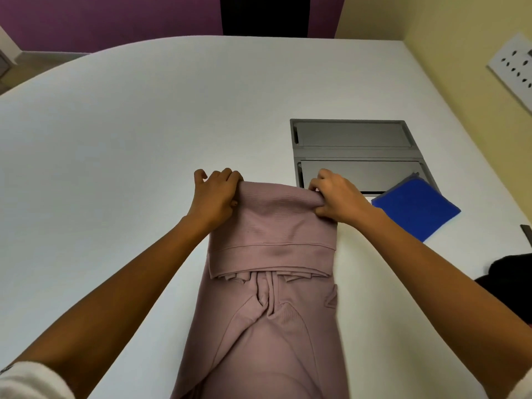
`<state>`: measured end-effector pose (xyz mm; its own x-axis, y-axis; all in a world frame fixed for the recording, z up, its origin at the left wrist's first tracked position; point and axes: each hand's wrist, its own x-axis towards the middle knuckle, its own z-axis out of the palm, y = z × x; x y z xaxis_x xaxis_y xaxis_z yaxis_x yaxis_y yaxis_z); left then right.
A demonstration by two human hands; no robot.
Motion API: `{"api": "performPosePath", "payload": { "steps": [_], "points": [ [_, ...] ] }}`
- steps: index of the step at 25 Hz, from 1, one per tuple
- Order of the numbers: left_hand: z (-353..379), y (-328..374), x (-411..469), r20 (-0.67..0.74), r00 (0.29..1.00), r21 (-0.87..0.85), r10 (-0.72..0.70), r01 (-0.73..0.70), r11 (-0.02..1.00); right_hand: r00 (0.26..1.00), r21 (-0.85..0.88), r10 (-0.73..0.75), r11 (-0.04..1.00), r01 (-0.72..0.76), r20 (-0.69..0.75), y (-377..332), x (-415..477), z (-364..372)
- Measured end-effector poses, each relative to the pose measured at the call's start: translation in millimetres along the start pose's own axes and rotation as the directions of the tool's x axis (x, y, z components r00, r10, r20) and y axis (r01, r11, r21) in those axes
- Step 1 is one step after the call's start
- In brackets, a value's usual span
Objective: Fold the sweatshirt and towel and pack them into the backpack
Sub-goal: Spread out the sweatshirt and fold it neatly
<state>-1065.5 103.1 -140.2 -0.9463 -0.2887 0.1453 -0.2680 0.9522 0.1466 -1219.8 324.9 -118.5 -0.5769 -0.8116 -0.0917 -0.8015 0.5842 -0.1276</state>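
A dusty pink sweatshirt (pixel 270 306) lies lengthwise on the white table (pixel 115 139), its far end folded back toward me so the ribbed hem lies across its middle. My left hand (pixel 214 195) grips the left corner of that far fold. My right hand (pixel 338 197) grips the right corner. A folded blue towel (pixel 416 208) lies flat to the right of my right hand. Something black (pixel 509 280), perhaps the backpack, shows at the right edge, mostly cut off.
A grey metal cable hatch (pixel 354 155) with two flaps is set into the table beyond the sweatshirt. A yellow wall with a white socket panel (pixel 515 64) borders the right side. The table's far edge curves away at the left.
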Motion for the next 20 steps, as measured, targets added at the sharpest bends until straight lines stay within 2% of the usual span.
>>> {"api": "performPosePath", "payload": {
  "steps": [2,5,11,16,20],
  "points": [
    [-17.4,5.6,-19.7,-0.078,0.997,-0.024,0.001,-0.003,1.0,0.995,0.004,-0.055,0.998,0.056,-0.089,-9.8,-21.1,-14.4],
    [-40.9,14.2,-52.8,-0.159,0.987,0.004,0.014,-0.013,1.0,0.975,-0.08,-0.138,0.989,0.125,-0.175,-25.2,-56.9,-28.0],
    [-80.7,33.8,-135.8,-0.282,0.957,0.031,0.064,-0.058,0.998,0.922,-0.189,-0.211,0.97,0.155,-0.324,-61.8,-143.4,-35.7],
    [-91.8,41.5,-209.2,-0.318,0.94,-0.024,0.128,-0.143,0.989,0.858,-0.206,-0.28,0.956,0.209,-0.43,-91.9,-216.5,-22.9],
    [-77.5,45.6,-276.8,-0.286,0.925,-0.065,0.251,-0.28,0.958,0.811,-0.186,-0.292,0.956,0.227,-0.507,-111.2,-272.8,15.7]
  ]
}}
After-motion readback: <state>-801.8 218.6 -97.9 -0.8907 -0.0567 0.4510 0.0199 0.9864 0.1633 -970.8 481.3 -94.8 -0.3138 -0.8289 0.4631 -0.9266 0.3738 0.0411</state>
